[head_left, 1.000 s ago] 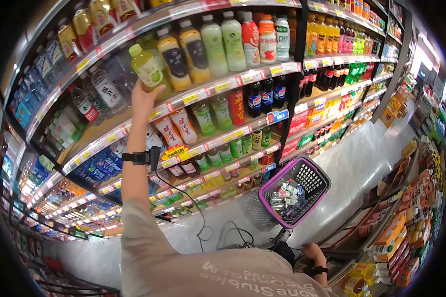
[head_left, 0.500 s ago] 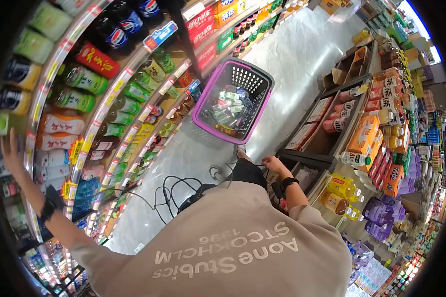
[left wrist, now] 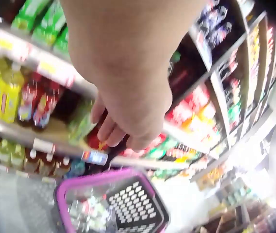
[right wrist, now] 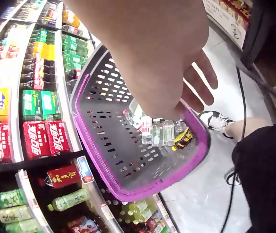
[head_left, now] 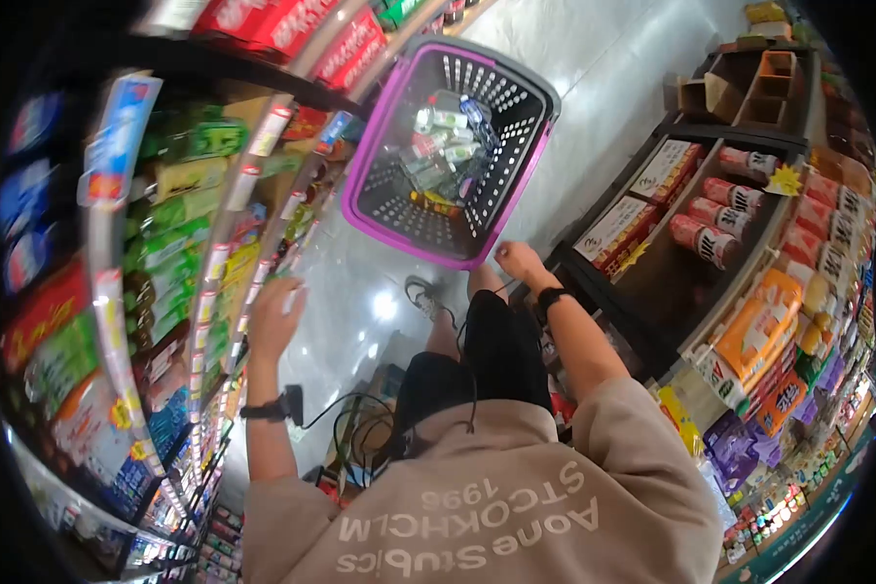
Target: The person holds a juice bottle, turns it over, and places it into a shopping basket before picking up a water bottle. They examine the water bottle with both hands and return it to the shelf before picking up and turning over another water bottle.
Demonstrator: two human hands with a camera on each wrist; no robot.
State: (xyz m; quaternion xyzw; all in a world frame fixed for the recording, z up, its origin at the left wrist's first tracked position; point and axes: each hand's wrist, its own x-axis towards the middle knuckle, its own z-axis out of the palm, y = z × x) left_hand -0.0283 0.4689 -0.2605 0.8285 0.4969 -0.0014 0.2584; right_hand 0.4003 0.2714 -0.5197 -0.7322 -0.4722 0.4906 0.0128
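My left hand [head_left: 275, 316] hangs beside the drink shelves, its fingers loosely bent. No bottle shows in it; in the left wrist view the hand [left wrist: 130, 107] hides part of the shelves behind. A shopping basket [head_left: 399, 234], dark grey with a purple rim, stands on the floor ahead. Clear bottles [head_left: 443, 161] and a small yellow-and-black pack [right wrist: 182, 140] lie inside it. My right hand [head_left: 521, 263] is beside the near corner of the rim. In the right wrist view its fingers [right wrist: 201, 85] are spread and relaxed, overlapping the basket's edge, with nothing held.
Drink shelves [head_left: 209, 282] with price strips run along the left. To the right stands a dark display rack [head_left: 686, 302] with red-and-white cans [head_left: 701, 238] and cartons. Black cables [head_left: 355, 433] hang by my legs. A shoe [head_left: 430, 300] is on the grey floor just before the basket.
The left hand held a yellow-green bottle at the upper shelf; now it is without the bottle and has come down toward the basket. The view has turned right and down, and the basket appears nearer.
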